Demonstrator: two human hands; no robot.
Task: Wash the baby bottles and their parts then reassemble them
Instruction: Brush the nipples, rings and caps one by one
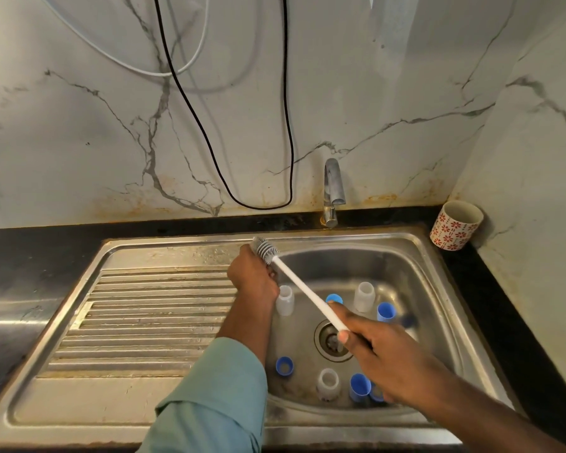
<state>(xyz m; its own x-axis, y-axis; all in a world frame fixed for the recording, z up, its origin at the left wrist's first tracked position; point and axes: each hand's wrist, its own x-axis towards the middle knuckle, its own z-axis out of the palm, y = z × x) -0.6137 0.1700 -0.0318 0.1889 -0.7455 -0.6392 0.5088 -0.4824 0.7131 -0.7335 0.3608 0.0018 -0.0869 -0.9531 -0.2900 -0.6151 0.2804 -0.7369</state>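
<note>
Brush readied over sink; washing looked barely begun.
Right hand (pixel 378 349) fingers gripped the white handle of the bottle brush (pixel 303 287); left hand (pixel 254 274) fingers curled at its grey bristle head, exact hold unclear. Sink basin (pixel 415 266) held three clear bottles (pixel 285 300) and blue caps (pixel 386 311), separate. Faucet (pixel 333 188) ran dry; next likely needs water and picking up a bottle.

My right hand (pixel 378 351) grips the white handle of the bottle brush (pixel 303 287); my left hand (pixel 250 273) holds its grey bristle head over the steel sink (pixel 438 289) rim. In the basin: three clear bottles (pixel 285 300), blue caps (pixel 386 311) and a blue ring (pixel 284 366) around the drain (pixel 332 341). Tap (pixel 333 188) not running.
</note>
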